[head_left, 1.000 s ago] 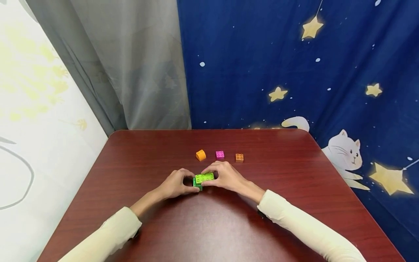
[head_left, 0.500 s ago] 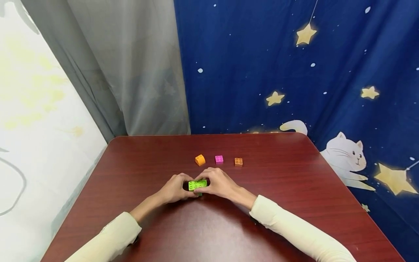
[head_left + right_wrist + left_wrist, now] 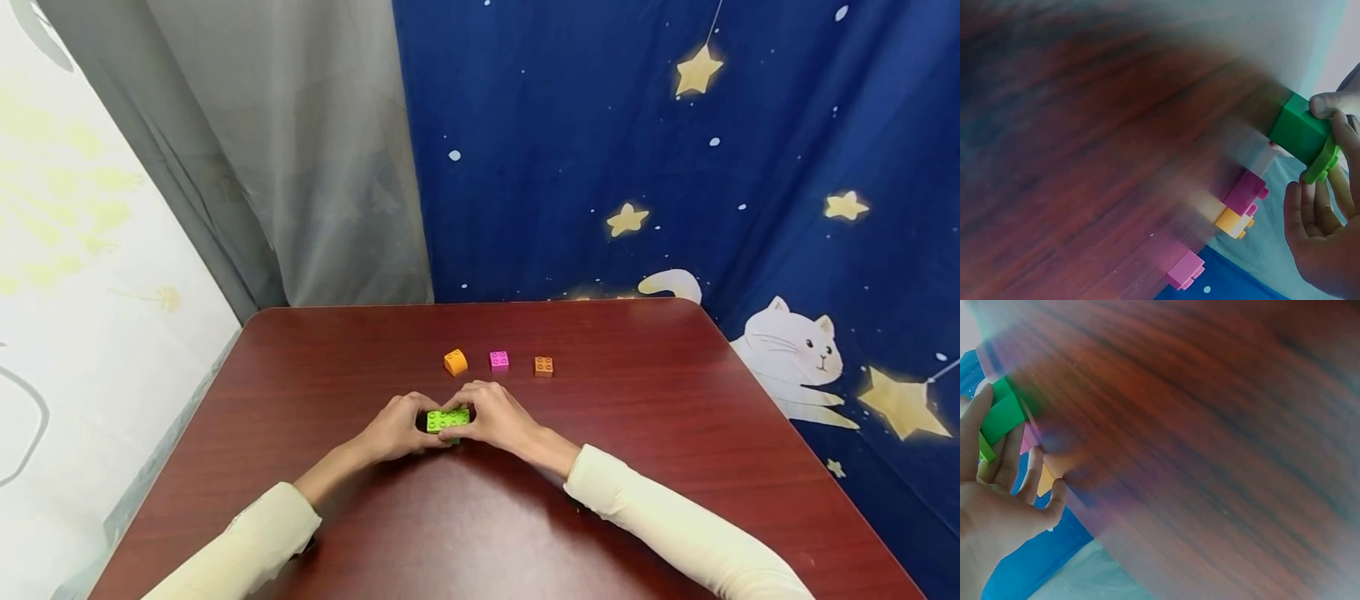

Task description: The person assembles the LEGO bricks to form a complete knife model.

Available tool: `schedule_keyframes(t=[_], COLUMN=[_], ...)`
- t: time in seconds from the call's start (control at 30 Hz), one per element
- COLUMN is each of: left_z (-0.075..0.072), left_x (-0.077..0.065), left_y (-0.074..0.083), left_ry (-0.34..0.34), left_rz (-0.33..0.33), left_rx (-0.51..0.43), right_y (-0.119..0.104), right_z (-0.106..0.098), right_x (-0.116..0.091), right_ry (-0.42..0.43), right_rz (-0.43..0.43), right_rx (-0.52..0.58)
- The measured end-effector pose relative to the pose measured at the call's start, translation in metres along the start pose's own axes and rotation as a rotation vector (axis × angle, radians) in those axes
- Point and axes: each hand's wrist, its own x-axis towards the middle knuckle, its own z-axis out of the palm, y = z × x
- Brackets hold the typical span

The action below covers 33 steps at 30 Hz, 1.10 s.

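Head view: both hands meet near the middle of the dark red-brown wood-grain desk (image 3: 337, 358). Right hand (image 3: 497, 417): thumb and fingers pinch a lime-green rectangular plastic brick (image 3: 446, 419), studs up. The brick sits on top of a darker green plastic block (image 3: 1299, 129), whose plain sides show in both wrist views. Left hand (image 3: 400, 427): fingers curled, thumb and fingertips gripping the green block at its sides; the tips of the two hands are close together. Whether the studs are fully seated cannot be told.

Beyond the hands, in a loose row, left to right: a yellow-orange plastic block with a curved side (image 3: 455, 364), a square magenta block with four studs (image 3: 498, 361), a square brown-orange block with four studs (image 3: 543, 367). All three stand apart from one another. Cream sleeves (image 3: 626, 492) cover both forearms. Behind the desk: a grey curtain (image 3: 337, 150) beside a blue star-patterned curtain (image 3: 540, 150).
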Motion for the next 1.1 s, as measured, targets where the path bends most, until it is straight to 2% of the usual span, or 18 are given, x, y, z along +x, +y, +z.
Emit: schedule_keyframes(t=[0.33,0.5,0.6,0.87,1.1], left_z=[-0.001,-0.001,-0.001,0.0,0.001], left_x=[-0.001,0.001,0.0,0.0,0.0], left_y=[-0.002,-0.001,0.0,0.0,0.003], left_ry=[0.014,0.02,0.011,0.0,-0.011], left_rz=[0.007,0.018,0.006,-0.015,-0.031], left_rx=[0.009,0.022,0.024,0.028,0.026], right_y=[0.005,0.01,0.013,0.034,0.055], right_z=[0.001,-0.003,-0.007,-0.021,-0.018], right_x=[0.0,-0.003,-0.005,-0.007,-0.008], right_ry=[-0.017,-0.024,-0.029,0.04,0.045], right_rz=[-0.001,-0.044,-0.058,-0.02,0.041], right_rx=[0.032,0.028,0.066,0.165,0.147])
